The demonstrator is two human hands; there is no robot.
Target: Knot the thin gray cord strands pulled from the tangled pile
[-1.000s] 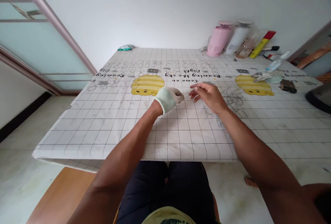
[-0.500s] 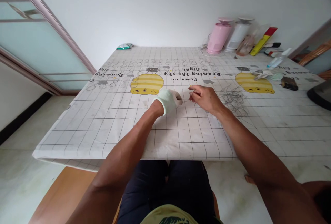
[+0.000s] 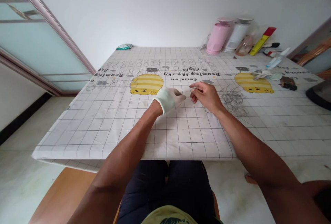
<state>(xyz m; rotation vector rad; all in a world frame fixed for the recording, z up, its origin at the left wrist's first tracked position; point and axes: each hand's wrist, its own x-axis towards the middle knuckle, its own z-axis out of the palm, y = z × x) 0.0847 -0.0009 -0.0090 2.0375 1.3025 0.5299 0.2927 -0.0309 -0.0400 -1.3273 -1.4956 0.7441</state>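
Observation:
My left hand (image 3: 172, 99), in a pale green and white glove, is over the middle of the table with its fingers pinched together on a thin wire that is barely visible. Close to its right, my bare right hand (image 3: 203, 94) has its thumb and fingers bent in a pinch; what they hold is too small to name. A small gap separates the fingertips. Beside my right wrist lies a tangle of thin dark wire (image 3: 232, 100). Rows of looped wire pieces (image 3: 181, 62) lie farther back on the checked tablecloth (image 3: 124, 117).
At the back right stand a pink cylinder (image 3: 218, 38), a white cylinder (image 3: 236, 36), a bottle (image 3: 244, 46) and a yellow and red box (image 3: 262, 41). A glove (image 3: 266, 75) and a dark block (image 3: 288, 83) lie at right. A green packet (image 3: 124, 47) lies back left.
My left hand's fingertips have moved slightly right, closer to my right hand. My right hand has shifted a little, its index finger raised slightly.

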